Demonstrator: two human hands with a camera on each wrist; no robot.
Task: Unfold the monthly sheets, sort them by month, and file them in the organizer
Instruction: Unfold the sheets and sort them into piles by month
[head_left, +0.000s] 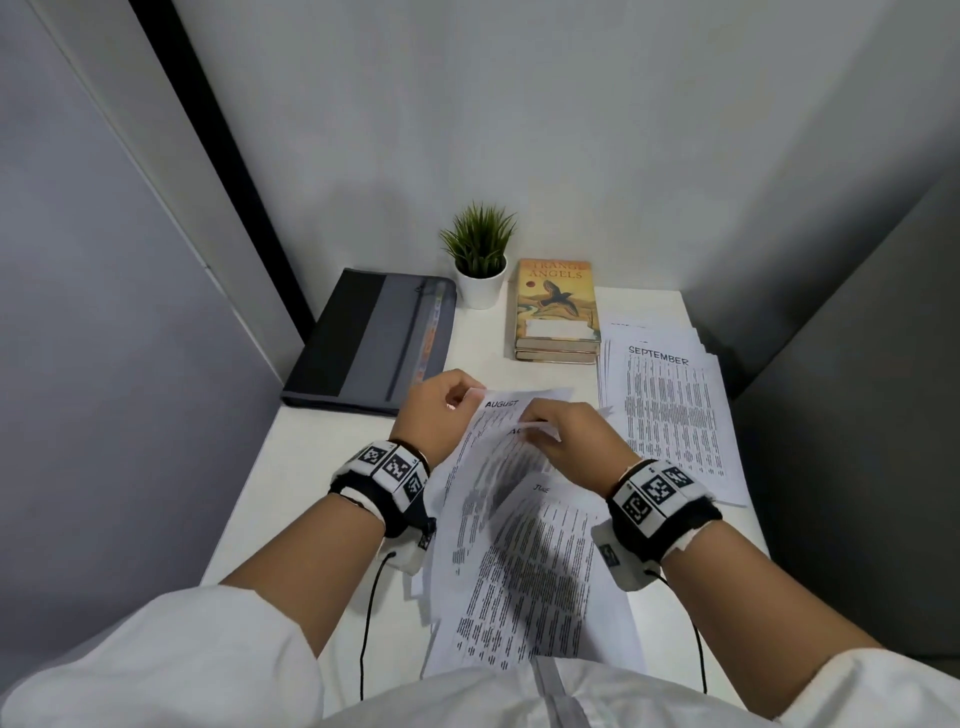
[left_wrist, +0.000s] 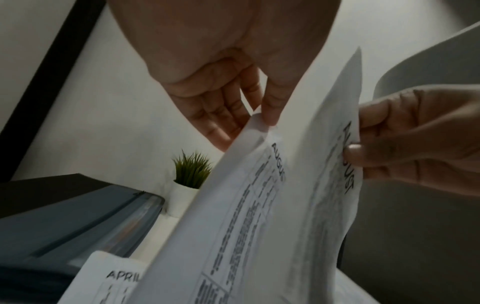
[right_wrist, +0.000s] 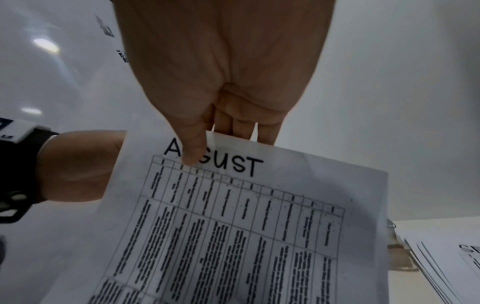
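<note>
Bare table (head_left: 470, 332) lies between organizer (head_left: 363, 343) and books (head_left: 557, 312).

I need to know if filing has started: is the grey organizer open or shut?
Shut. The grey organizer lies flat at the table's back left, cover down, elastic band across it. Both hands hold August sheets instead.

A small office cubicle: grey partition panels (head_left: 93, 291) close in a narrow white desk (head_left: 311, 467) holding printed monthly sheets (head_left: 670, 410), a grey zipped organizer (head_left: 363, 343), stacked books (head_left: 556, 312) and a little potted plant (head_left: 480, 254).
</note>
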